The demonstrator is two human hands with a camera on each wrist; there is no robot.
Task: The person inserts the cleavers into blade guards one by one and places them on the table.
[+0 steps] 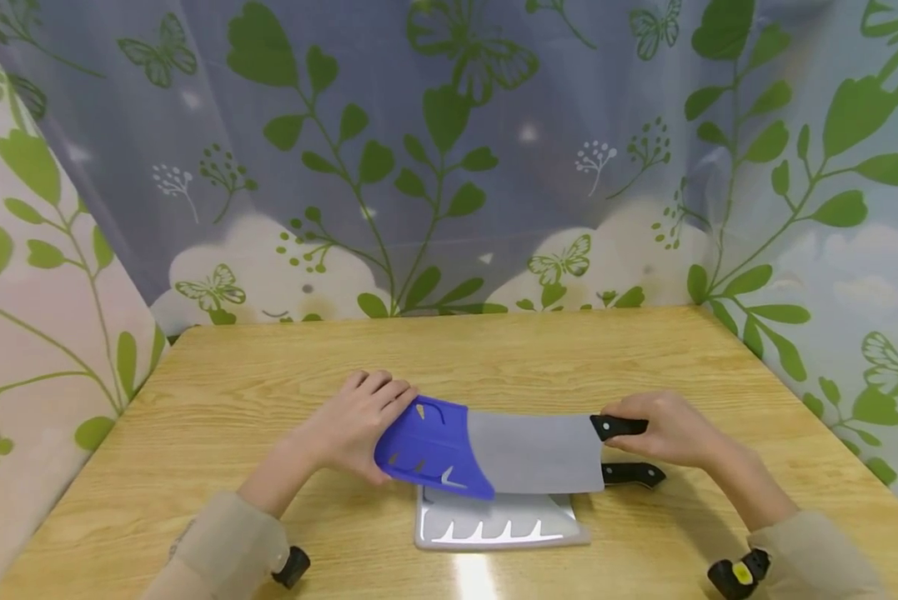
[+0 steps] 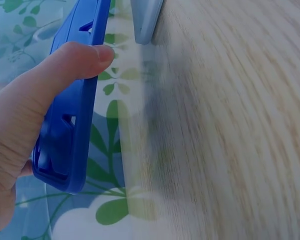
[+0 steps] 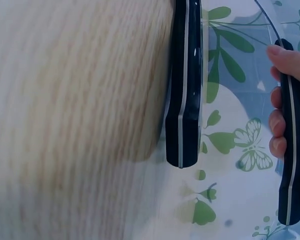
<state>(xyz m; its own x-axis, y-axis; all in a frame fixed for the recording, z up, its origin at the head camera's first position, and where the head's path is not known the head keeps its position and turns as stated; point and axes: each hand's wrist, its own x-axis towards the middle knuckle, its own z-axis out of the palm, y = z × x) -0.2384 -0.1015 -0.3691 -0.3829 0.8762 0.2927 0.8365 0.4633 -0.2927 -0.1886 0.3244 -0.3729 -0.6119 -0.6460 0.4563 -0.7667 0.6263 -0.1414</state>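
Observation:
My left hand (image 1: 369, 421) grips a blue blade sheath (image 1: 429, 450) by its left end, the thumb pressing one face in the left wrist view. A cleaver (image 1: 539, 450) has its broad blade partly inside that sheath. My right hand (image 1: 666, 429) holds the cleaver's black handle (image 3: 293, 135), fingers wrapped round it. Cleaver and sheath are raised above the table. Beneath them lies a second knife, its black handle (image 1: 632, 474) pointing right and its blade in a grey-white sheath (image 1: 494, 521) with cut-out slots. The cleaver hides part of this lower knife.
The wooden table (image 1: 268, 358) spreads out on all sides of the knives. A curtain (image 1: 449, 167) with green leaves and butterflies hangs behind and beside it. Light glares off the table's front edge. Dark wrist devices (image 1: 737, 575) sit at both cuffs.

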